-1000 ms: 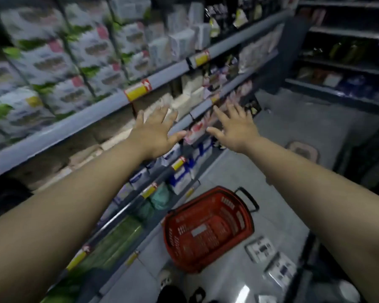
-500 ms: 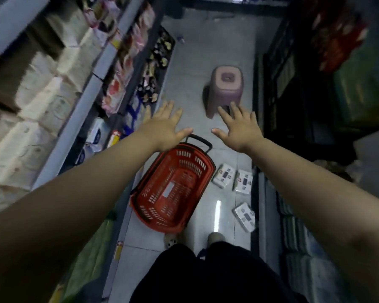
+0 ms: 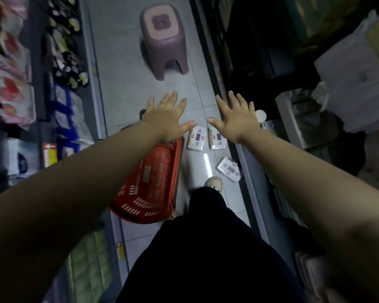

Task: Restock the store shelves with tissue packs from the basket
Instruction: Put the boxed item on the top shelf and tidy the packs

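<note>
Gaze drops to the floor [image 3: 123, 73], left hand [image 3: 164, 119] and right hand [image 3: 236, 121] both splayed and empty above three packs [image 3: 196, 138] lying there right of the basket [image 3: 149, 182]; likely light, soft, slick wrap, so grip across short sides.

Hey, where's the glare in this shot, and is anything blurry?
Head view: a bright glare streak lies on the floor between the red basket and the nearest tissue pack; packaged goods at far left are motion-smeared; the aisle is dim.
</note>
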The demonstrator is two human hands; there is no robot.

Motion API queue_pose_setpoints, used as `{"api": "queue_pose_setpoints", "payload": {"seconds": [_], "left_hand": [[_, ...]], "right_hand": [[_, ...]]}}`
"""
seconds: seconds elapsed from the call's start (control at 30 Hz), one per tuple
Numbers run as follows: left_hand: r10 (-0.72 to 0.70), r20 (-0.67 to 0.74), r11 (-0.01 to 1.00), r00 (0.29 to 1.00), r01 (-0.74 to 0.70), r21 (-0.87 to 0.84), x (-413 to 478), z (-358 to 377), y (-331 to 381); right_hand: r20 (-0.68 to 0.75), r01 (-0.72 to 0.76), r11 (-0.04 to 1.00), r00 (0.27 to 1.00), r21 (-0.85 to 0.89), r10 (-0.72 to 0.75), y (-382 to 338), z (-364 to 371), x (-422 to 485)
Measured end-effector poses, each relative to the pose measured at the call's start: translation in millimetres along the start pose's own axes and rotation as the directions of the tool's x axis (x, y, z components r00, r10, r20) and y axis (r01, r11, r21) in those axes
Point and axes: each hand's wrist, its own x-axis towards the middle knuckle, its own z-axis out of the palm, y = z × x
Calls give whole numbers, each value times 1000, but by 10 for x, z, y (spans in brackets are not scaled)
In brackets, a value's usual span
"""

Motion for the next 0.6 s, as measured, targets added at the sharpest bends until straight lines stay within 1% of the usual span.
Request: {"api": "queue_pose_setpoints", "payload": {"seconds": [0.13, 0.27, 0.37, 0.6], "left_hand": [[55, 43, 997, 998, -57, 45, 598, 218, 227], [74, 70, 990, 995, -82, 115, 1191, 518, 315], [75, 134, 985, 988, -95, 145, 1643, 790, 385], [72, 339, 990, 938, -108, 88, 2664, 1638, 460]], "right_hand": [[101, -37, 999, 994, 19, 35, 466, 293, 330], [192, -48, 998, 981, 37, 40, 871, 644, 742], [235, -63, 997, 971, 40, 52, 1099, 1000, 1061], [362, -144, 979, 928, 145, 83, 1369, 2099, 1700]]}}
